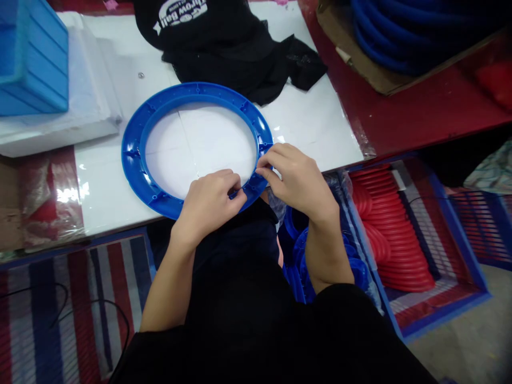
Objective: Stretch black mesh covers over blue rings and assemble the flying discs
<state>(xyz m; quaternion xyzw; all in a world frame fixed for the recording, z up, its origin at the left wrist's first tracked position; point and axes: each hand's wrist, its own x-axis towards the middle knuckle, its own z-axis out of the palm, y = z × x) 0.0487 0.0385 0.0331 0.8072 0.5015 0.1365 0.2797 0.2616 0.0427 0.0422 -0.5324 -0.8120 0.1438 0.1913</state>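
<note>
A blue plastic ring (162, 200) with ribs and small posts in its channel lies on the white tabletop, its near edge reaching over the table's front. My left hand (214, 202) is closed over the near side of the ring, thumb and forefinger curled together at the rim. On the ring's right side, my right hand (294, 178) pinches thumb and forefinger at the inner rim. Whatever is between those right fingertips is too small to make out. Black fabric (240, 58) with white print lies just beyond the ring. A small metal piece (141, 75) rests to its upper left.
At the left, a light-blue bin (40, 58) stands on a white foam block (96, 117). Blue coiled tubes (388, 37) fill a cardboard box at upper right. Red rings (396, 229) lie in a crate below right, beside several blue parts (304, 250) near my lap.
</note>
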